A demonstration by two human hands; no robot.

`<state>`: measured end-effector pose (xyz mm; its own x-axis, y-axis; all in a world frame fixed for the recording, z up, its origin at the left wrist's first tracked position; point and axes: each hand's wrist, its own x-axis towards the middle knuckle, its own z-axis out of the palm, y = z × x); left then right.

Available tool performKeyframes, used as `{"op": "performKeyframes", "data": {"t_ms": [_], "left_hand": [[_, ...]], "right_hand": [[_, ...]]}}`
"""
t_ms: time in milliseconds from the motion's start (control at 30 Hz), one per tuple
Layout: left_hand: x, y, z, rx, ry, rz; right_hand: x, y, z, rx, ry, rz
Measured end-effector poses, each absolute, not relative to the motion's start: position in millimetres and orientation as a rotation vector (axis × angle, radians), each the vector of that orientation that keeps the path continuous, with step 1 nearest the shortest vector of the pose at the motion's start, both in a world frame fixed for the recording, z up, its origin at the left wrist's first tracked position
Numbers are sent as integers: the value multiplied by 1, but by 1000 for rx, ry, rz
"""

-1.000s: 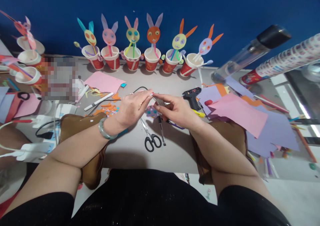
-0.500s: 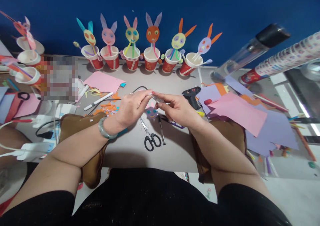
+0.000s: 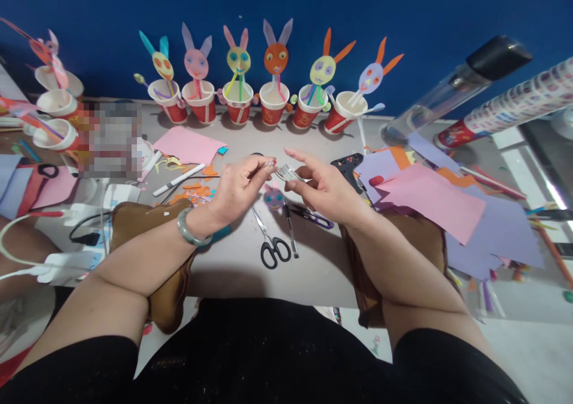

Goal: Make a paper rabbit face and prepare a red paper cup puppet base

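My left hand (image 3: 237, 189) is closed in a pinch above the table, with a tiny reddish bit at its fingertips that is too small to name. Opposite it, my right hand (image 3: 329, 189) grips a small clear, silvery packet (image 3: 290, 173) between thumb and fingers, its index finger raised. A purple paper face (image 3: 274, 199) with blue eyes and pink ears lies flat beneath both hands. Black-handled scissors (image 3: 274, 253), a pen (image 3: 292, 231) and a purple-handled snipper (image 3: 316, 216) lie close by. Beyond my right hand rests a black glue gun (image 3: 347, 166).
Several red-and-white paper cups (image 3: 238, 108) with paper rabbit heads line the blue wall. Orange scraps (image 3: 197, 194) and a white marker (image 3: 179, 179) lie left. Pink paper (image 3: 436, 201) covers purple sheets at right. A power strip (image 3: 67, 267), clear cylinder (image 3: 432, 102) and cup stack (image 3: 501, 108) stand around.
My hands have drawn slightly apart at the fingertips. The packet stays in my right hand, now more exposed, and my right index finger has lifted.
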<state>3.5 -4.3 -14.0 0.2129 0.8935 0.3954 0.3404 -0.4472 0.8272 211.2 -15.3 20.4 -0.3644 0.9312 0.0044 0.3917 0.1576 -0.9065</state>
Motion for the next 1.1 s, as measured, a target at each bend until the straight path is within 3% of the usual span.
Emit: {"op": "performKeyframes", "data": {"t_ms": [367,733,1100], "left_hand": [[9,-1,-10,1472,966,1163],[11,-1,-7,1049,819,956],[11,1,-8,1025,829,925]], "right_hand": [[212,-12,16,-1220,-1729,1251],[207,-10,10,-1246,-1763,1136],[203,-11,6,-1253,-1763,1093]]}}
